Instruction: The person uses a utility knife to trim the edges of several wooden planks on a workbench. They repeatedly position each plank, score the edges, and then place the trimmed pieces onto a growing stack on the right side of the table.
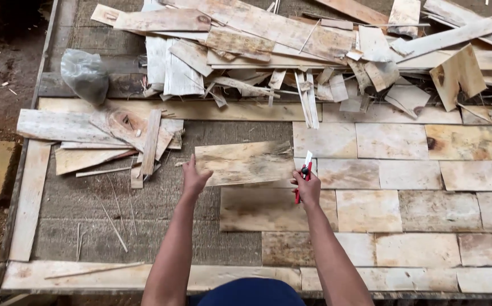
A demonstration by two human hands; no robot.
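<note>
From the head camera, both bare arms reach out over a large flat counter (161, 201) with a grey surface, partly covered by pale thin wood sheets laid edge to edge. The left hand (194, 178) grips the near left corner of a thin rectangular wood sheet (245, 162), fingers closed on its edge. The right hand (307, 187) is clenched round a red-handled cutter (303, 173) with a pale blade pointing up, and it touches the sheet's right end. The sheet lies near the middle of the counter, overlapping the left end of the laid tiles (404, 192). It looks light, stiff but brittle, likely to split along the grain, so holding it by both short ends seems the steadiest way. A loose heap of scraps (314, 51) lies at the far side, a smaller pile (104, 133) to the left, with a crumpled grey plastic bag (84, 73) beyond it.
</note>
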